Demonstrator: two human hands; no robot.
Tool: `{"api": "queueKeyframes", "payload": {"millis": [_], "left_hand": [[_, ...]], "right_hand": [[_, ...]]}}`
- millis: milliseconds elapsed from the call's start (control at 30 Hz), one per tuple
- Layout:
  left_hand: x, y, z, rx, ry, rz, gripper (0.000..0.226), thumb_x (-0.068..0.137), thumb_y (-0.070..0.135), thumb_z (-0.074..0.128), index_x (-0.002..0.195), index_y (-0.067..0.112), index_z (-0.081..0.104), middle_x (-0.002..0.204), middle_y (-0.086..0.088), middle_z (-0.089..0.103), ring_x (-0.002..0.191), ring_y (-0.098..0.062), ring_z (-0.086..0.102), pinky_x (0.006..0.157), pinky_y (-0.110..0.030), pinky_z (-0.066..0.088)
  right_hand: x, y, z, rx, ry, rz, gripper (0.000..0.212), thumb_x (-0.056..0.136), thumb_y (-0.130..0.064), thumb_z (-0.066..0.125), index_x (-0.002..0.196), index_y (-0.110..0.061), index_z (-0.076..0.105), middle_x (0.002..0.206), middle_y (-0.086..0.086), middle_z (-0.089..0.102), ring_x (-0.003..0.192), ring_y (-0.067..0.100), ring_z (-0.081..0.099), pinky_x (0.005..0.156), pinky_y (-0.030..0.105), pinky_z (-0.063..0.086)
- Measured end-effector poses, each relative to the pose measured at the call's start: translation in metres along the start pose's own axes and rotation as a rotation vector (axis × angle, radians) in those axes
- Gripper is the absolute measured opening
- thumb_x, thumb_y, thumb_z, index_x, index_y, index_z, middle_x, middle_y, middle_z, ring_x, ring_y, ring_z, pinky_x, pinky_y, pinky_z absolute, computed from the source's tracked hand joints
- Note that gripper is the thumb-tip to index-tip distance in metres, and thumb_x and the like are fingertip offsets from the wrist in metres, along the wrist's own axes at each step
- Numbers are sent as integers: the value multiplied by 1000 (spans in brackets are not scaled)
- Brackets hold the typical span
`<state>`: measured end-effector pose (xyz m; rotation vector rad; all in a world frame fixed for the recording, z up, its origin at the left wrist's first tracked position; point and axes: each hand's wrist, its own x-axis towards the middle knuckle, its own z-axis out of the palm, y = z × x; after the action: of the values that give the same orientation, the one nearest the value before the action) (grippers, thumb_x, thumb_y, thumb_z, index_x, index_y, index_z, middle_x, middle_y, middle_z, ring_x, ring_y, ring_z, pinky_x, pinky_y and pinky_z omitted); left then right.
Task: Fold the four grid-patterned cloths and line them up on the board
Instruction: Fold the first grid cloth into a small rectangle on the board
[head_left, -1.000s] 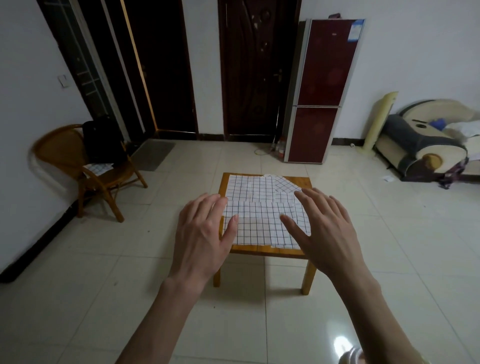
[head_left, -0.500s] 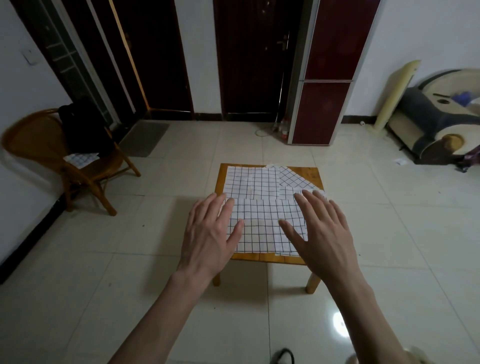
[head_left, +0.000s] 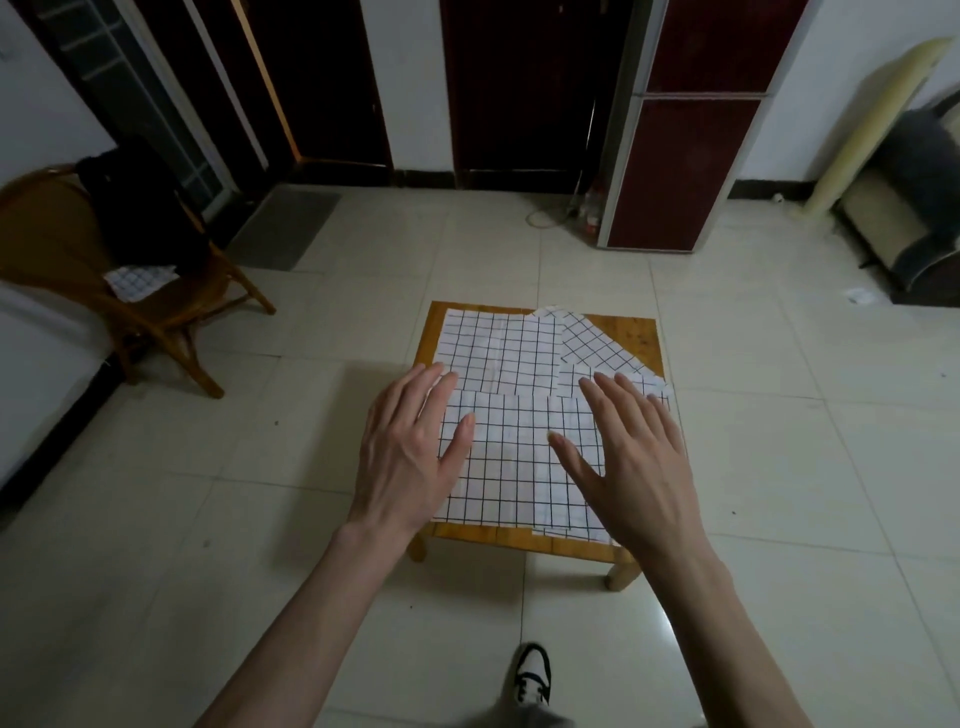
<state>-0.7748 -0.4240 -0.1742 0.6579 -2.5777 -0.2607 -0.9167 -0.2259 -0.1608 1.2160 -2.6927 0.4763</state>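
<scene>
Seemingly nothing was folded yet: the grid-patterned cloths (head_left: 511, 452) lay flat and overlapping across the small wooden surface (head_left: 641, 332), one skewed cloth (head_left: 595, 345) at the far right corner, none in a neat row. How many lay there could not be counted. Both hands hung over the near cloth, the left hand (head_left: 410, 452) and right hand (head_left: 636, 467) with fingers straight and slightly spread, holding nothing; contact with the cloth could not be told. Folding and lining up all remained, by this judgement.
</scene>
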Motion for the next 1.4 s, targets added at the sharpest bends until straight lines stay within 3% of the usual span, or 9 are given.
{"api": "queueKeyframes", "payload": {"millis": [167, 533, 633, 767, 1167, 1400], "left_hand": [[20, -2, 39, -4, -15, -18, 53, 106, 44, 42, 146, 11, 55, 149, -8, 54, 141, -22, 46, 119, -37, 34], [35, -38, 144, -39, -137, -117, 54, 107, 46, 39, 147, 13, 53, 151, -6, 53, 142, -20, 45, 118, -40, 38], [34, -52, 181, -64, -161, -129, 52, 107, 46, 41, 147, 13, 53, 151, -5, 53, 143, -19, 44, 120, -38, 36], [29, -76, 237, -106, -188, -154, 51, 108, 45, 41, 146, 13, 53, 151, -4, 53, 144, -19, 43, 118, -43, 39], [-5, -131, 404, -134, -304, -146, 54, 108, 45, 35, 150, 15, 49, 154, -5, 50, 146, -20, 40, 117, -45, 42], [-24, -133, 476, -94, -389, -147, 59, 108, 47, 30, 156, 15, 41, 161, -6, 43, 153, -23, 32, 123, -47, 33]], "right_hand": [[26, 29, 30, 21, -24, -7, 74, 102, -65, 37, 156, -15, 40, 161, 6, 43, 153, 22, 31, 126, 47, 26], [57, 59, 122, 36, -134, 12, 74, 102, -65, 34, 158, -16, 36, 163, 5, 39, 154, 19, 27, 127, 44, 22], [61, 68, 157, 41, -163, 21, 73, 103, -64, 35, 158, -16, 36, 163, 4, 38, 155, 18, 26, 126, 46, 25], [62, 82, 215, 33, -212, 30, 73, 104, -65, 33, 160, -18, 33, 165, 1, 34, 156, 15, 21, 128, 40, 16], [62, 135, 391, 21, -339, 6, 69, 105, -62, 31, 160, -20, 34, 165, 1, 36, 156, 16, 24, 127, 45, 24], [69, 156, 456, 3, -440, -32, 67, 105, -58, 23, 161, -22, 30, 167, 0, 31, 157, 18, 20, 127, 41, 17]]}}
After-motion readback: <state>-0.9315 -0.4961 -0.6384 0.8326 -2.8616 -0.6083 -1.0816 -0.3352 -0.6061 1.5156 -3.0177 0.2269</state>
